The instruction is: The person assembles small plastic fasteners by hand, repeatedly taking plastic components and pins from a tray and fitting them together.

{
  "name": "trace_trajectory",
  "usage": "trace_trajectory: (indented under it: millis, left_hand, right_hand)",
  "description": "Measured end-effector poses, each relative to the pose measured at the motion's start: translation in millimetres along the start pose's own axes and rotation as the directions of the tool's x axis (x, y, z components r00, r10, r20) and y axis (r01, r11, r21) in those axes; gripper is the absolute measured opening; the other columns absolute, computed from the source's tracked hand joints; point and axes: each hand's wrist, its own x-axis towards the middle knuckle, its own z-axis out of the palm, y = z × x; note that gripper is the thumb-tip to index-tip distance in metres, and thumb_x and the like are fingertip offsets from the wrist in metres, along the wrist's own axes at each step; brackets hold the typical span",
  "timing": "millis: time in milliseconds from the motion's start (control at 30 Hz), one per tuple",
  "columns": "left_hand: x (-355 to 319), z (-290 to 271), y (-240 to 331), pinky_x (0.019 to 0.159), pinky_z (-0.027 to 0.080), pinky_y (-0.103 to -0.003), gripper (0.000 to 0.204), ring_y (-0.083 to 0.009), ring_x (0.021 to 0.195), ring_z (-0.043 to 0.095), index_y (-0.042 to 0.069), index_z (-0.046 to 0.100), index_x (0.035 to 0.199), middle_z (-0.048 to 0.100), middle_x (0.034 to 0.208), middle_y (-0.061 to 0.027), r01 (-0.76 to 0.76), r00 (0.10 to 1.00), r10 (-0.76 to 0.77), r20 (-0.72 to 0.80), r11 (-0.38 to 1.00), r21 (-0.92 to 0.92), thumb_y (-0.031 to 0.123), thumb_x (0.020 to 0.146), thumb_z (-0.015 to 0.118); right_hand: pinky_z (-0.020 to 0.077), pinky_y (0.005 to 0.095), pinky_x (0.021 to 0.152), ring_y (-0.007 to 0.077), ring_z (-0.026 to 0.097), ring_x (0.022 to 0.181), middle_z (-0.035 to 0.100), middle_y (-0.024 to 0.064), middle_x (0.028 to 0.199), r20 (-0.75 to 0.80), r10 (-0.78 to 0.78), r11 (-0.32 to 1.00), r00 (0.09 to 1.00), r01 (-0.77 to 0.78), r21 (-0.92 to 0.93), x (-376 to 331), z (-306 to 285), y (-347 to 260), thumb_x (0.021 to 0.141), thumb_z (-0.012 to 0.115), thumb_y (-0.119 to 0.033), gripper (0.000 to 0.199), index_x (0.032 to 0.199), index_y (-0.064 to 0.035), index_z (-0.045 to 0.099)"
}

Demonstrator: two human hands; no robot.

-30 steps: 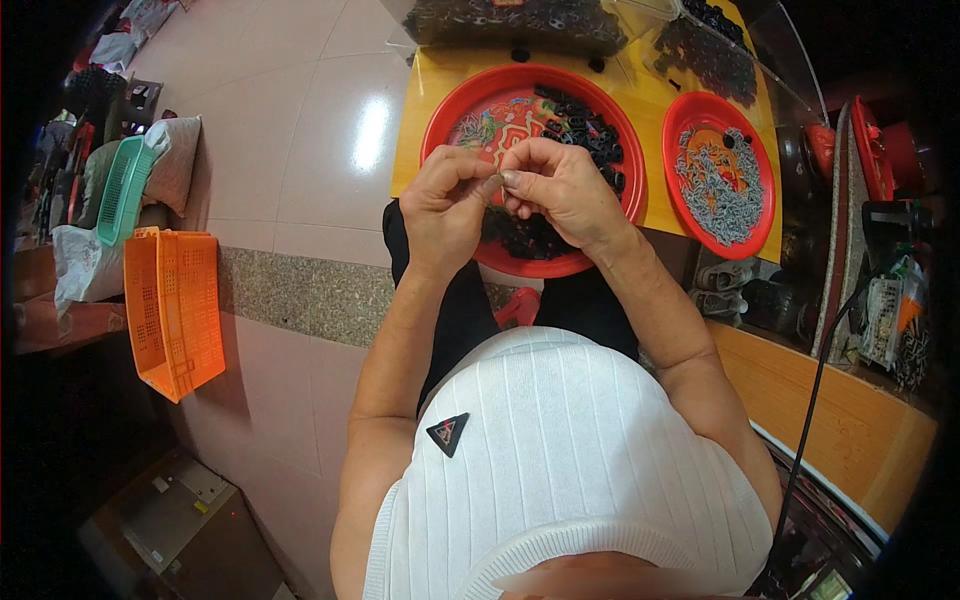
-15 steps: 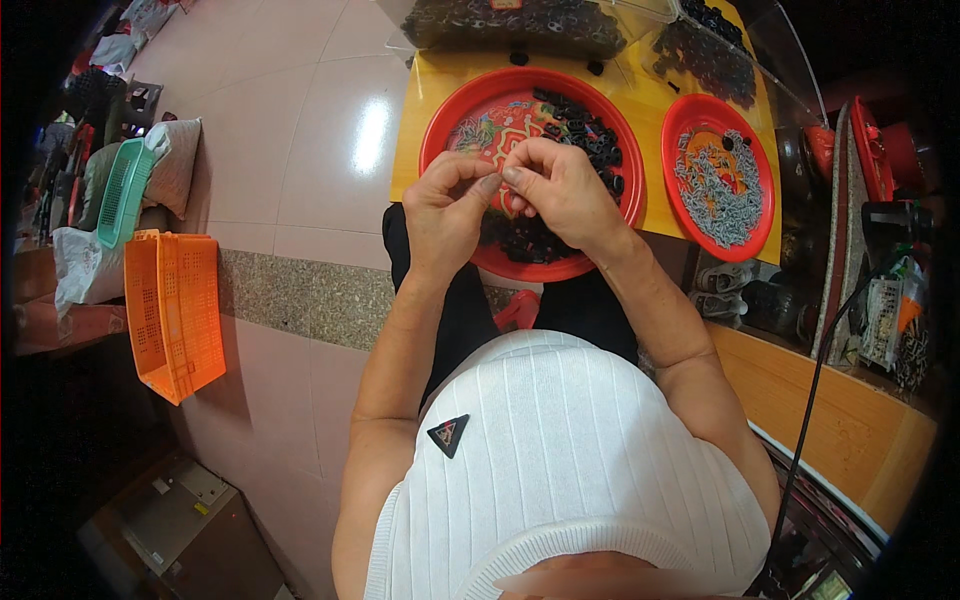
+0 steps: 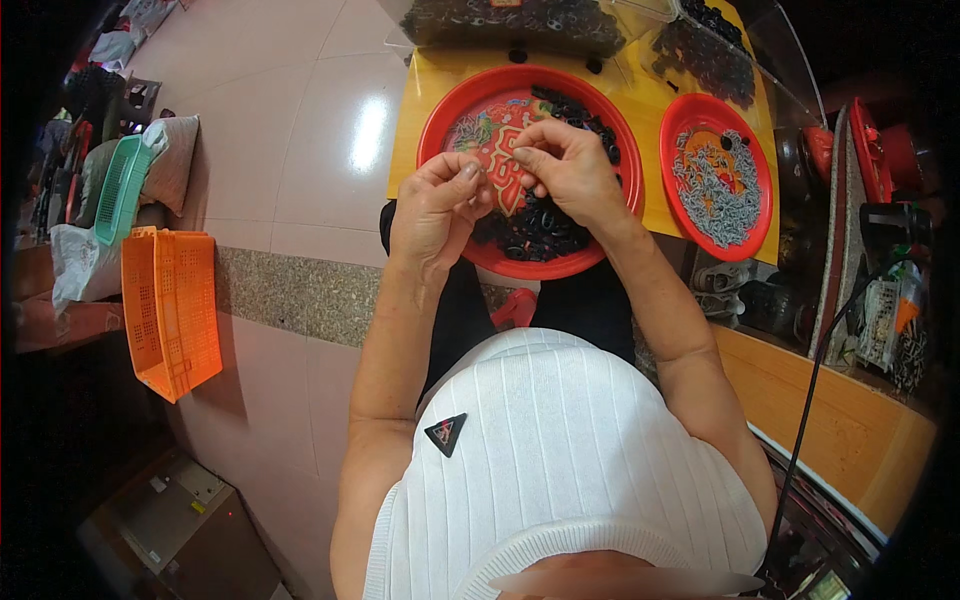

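Above a round red tray my two hands are held apart, each with thumb and forefinger pinched. My left hand is over the tray's near left rim; what it pinches, if anything, is too small to make out. My right hand hovers over the tray's middle, its fingertips also closed on something I cannot make out. Small black plastic parts lie in heaps along the tray's near and right sides. At its left side is a small pile of grey metal pieces, partly behind my left hand.
A second red tray at the right holds many grey screw-like pieces. Both trays rest on a yellow table. Clear bins of black parts stand behind. An orange crate and green basket are at the left.
My fingertips, which met over the tray, have drawn apart. The left hand has moved slightly left and nearer to me; the right hand has shifted slightly right.
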Motion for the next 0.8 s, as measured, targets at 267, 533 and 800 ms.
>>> trace_trajectory:
  millis: [267,533,800]
  left_hand:
    - [-14.8,4.3,-6.1,0.056,0.042,-0.024,0.005,-0.0147,0.067,0.054,0.000,0.054,0.085,0.057,0.079,-0.0092,0.001,0.998,0.003,0.067,0.998,-0.055,0.003,0.080,0.055]
    - [-25.1,10.8,-7.8,0.055,0.043,-0.024,0.005,-0.0153,0.066,0.057,-0.001,0.055,0.085,0.058,0.078,-0.0104,0.010,0.997,-0.001,0.078,0.994,-0.110,0.001,0.080,0.055]
    - [-27.6,12.6,-13.7,0.058,0.044,-0.023,0.006,-0.0139,0.064,0.054,0.001,0.054,0.082,0.055,0.075,-0.0071,0.033,0.996,-0.023,0.089,0.993,-0.110,0.007,0.082,0.055]
  right_hand:
    - [0.0477,0.0187,0.057,0.0101,0.057,0.068,0.057,0.0065,0.080,0.127,-0.128,0.914,0.984,0.067,0.400,-26.0,-2.0,-1.5,0.083,0.052,-0.002,0.018,0.100,0.0037,0.054]
    - [0.0473,0.0188,0.058,0.0089,0.057,0.067,0.060,0.0073,0.079,0.022,-0.125,0.966,0.992,0.117,0.230,-47.0,-1.8,-4.3,0.080,0.056,-0.002,0.019,0.098,0.0029,0.057]
    - [0.0464,0.0187,0.056,0.0061,0.055,0.062,0.060,0.0046,0.076,-0.074,-0.521,0.834,0.851,0.488,-0.255,-48.4,0.6,0.8,0.080,0.058,-0.004,0.014,0.091,0.0027,0.060]
